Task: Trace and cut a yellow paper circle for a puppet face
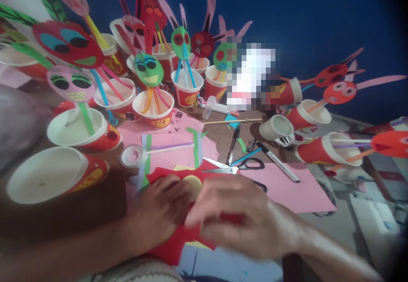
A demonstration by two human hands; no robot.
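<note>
My left hand (pixel 164 203) has its fingers bent and pressed together at the edge of a yellow paper oval (pixel 192 185), which lies on red paper (pixel 168 250). Close beside it on the right, my right hand (pixel 237 216) is curled over the same sheet and somewhat blurred. Its fingers are bent inward, and whatever is between them is hidden. Just beyond the hands, scissors (pixel 234 169) with black handles lie with their blades apart. Behind my left hand is a pink sheet with green and lilac strips (pixel 170 152).
Paper cups (pixel 78 129) with painted paper faces (pixel 148 69) on straws crowd the back and left. More cups stand at the right, near a white mug (pixel 276 129). A marker (pixel 279 163), a pen (pixel 233 146), a tape roll (pixel 132 155) and pink paper (pixel 287 188) lie about.
</note>
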